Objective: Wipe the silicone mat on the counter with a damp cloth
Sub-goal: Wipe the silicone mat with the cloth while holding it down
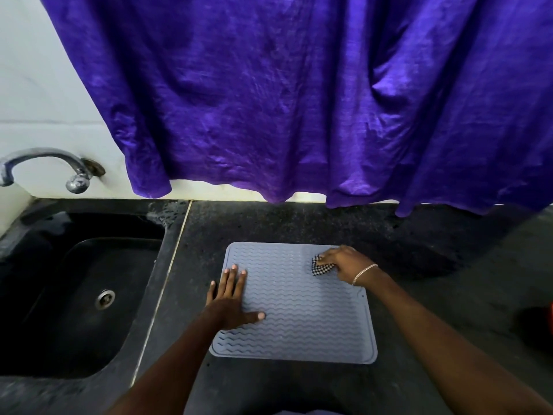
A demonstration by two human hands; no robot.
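We see our left hand (229,298) flat, fingers straight and thumb spread, pressing the sink-side edge of the silicone mat (299,319), with the forearm reaching in from below. Our right hand (344,263), wearing a bracelet (363,272), curls around a bunched checkered cloth (321,266) at the mat's far corner, away from the sink (74,295). The mat lies flat on the counter (269,223), near the sink. It looks nearly square, so we cannot tell its long axis. Its wavy ridges run away from the sink.
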